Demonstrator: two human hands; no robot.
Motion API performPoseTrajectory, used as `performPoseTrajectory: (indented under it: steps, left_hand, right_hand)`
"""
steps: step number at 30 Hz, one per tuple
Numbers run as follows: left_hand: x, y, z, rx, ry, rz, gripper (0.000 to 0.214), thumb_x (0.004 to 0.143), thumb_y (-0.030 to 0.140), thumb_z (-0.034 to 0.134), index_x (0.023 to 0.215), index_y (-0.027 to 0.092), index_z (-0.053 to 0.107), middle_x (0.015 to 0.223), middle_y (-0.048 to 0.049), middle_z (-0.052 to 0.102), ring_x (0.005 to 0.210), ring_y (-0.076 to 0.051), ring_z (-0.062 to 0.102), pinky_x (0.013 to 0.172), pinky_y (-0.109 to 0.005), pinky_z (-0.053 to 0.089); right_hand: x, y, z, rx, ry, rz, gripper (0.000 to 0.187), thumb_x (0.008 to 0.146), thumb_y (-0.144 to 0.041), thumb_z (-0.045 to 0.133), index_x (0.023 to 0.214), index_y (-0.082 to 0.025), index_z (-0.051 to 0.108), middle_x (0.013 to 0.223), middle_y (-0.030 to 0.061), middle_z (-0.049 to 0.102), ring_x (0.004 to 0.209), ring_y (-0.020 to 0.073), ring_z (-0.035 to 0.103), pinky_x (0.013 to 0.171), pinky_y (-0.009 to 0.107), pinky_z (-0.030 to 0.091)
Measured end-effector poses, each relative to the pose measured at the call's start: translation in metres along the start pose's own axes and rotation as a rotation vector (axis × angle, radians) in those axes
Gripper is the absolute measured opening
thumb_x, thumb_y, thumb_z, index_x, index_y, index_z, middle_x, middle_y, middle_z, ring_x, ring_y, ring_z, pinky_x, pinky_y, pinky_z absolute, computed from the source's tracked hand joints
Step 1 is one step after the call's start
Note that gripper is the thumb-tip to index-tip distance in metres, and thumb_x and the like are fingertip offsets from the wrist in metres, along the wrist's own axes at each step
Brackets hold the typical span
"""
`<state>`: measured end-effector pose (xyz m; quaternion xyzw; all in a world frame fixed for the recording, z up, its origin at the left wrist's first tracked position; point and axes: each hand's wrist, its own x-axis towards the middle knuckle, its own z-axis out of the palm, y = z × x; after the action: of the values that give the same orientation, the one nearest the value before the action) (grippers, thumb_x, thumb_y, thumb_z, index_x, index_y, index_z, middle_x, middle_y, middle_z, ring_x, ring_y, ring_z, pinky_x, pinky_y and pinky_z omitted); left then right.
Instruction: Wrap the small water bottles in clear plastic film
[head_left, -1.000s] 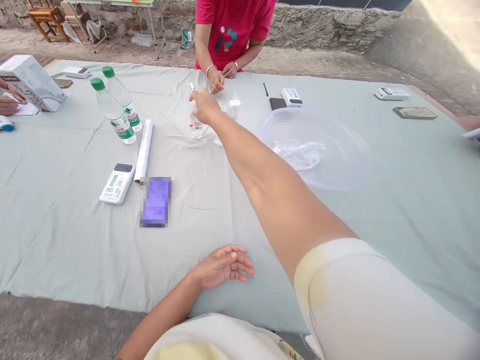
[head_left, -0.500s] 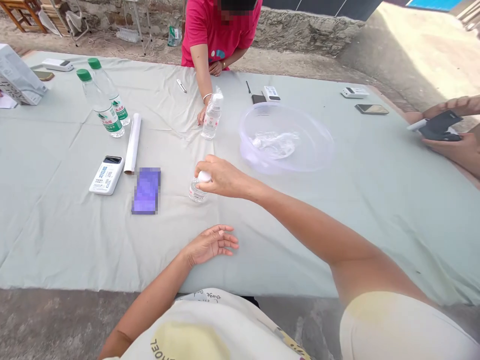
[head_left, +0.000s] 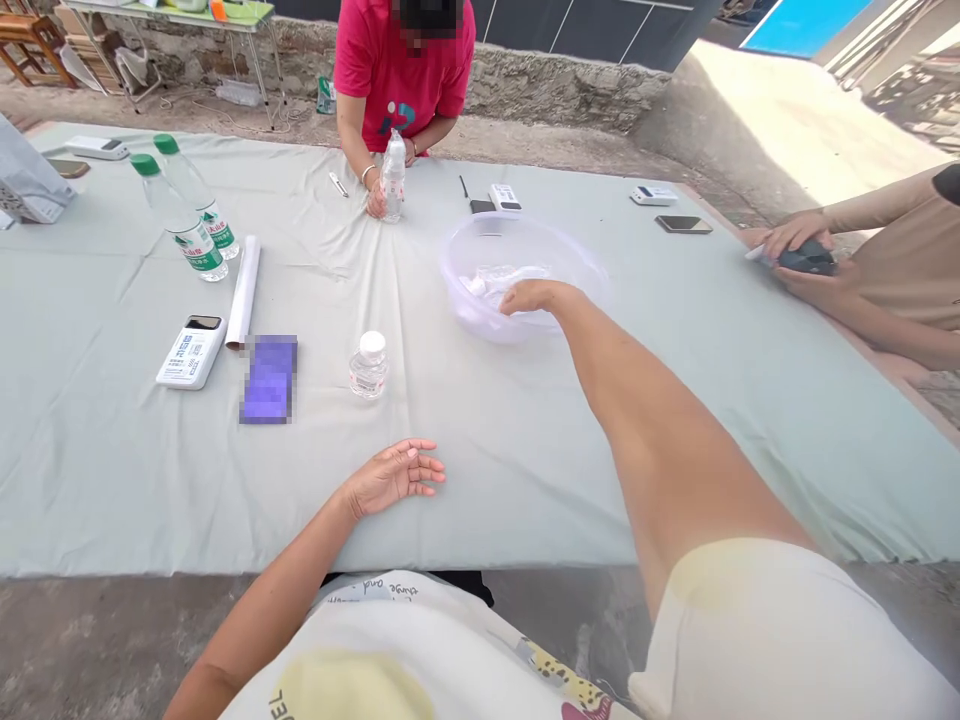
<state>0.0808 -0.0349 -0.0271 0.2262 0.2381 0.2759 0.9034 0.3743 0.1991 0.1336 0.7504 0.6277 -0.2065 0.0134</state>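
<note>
My right hand [head_left: 534, 298] reaches over the near rim of a clear plastic bowl [head_left: 577, 262], fingers bent down towards crumpled clear plastic [head_left: 491, 280] inside; whether it grips anything is hidden. A small clear bottle with a white cap [head_left: 368, 365] stands free on the pale green cloth [head_left: 525, 450], left of the bowl. Palm up and fingers loosely spread, my left hand [head_left: 394, 475] rests on the cloth near the front edge and holds nothing.
Two green-capped water bottles [head_left: 184, 215], a white paper roll [head_left: 244, 291], a white device [head_left: 189, 351] and a blurred purple item [head_left: 268, 378] lie to the left. A person in red [head_left: 405, 70] holds a bottle [head_left: 392, 175] opposite. Another person's hands [head_left: 802, 255] hold a dark object at right.
My right hand brought the small bottle from the far side, set it down near me and let go, then moved right to the bowl. The person in red picked up a bottle.
</note>
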Motion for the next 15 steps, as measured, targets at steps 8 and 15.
performPoseTrajectory:
  steps: [8, 15]
  left_hand:
    - [-0.005, 0.0, 0.0, -0.008, 0.003, 0.029, 0.035, 0.089, 0.035, 0.068, 0.118, 0.016, 0.062, 0.108, -0.0125, 0.071, 0.102, -0.024, 0.068, 0.086, -0.037, 0.049]
    - [0.004, 0.02, 0.03, -0.125, 0.0, 0.023, 0.064, 0.086, 0.066, 0.058, 0.126, 0.017, 0.059, 0.124, -0.0175, 0.066, 0.118, -0.031, 0.062, 0.097, -0.049, 0.048]
  right_hand:
    - [-0.078, 0.013, 0.002, 0.64, 0.526, -0.273, 0.032, 0.088, -0.035, 0.056, 0.113, -0.022, 0.07, 0.123, 0.0094, 0.068, 0.118, 0.0247, 0.06, 0.104, 0.047, 0.046]
    - [-0.235, -0.01, 0.121, 0.786, 0.385, -0.563, 0.025, 0.085, -0.037, 0.062, 0.105, -0.046, 0.074, 0.116, -0.0025, 0.071, 0.115, 0.0306, 0.065, 0.107, 0.055, 0.047]
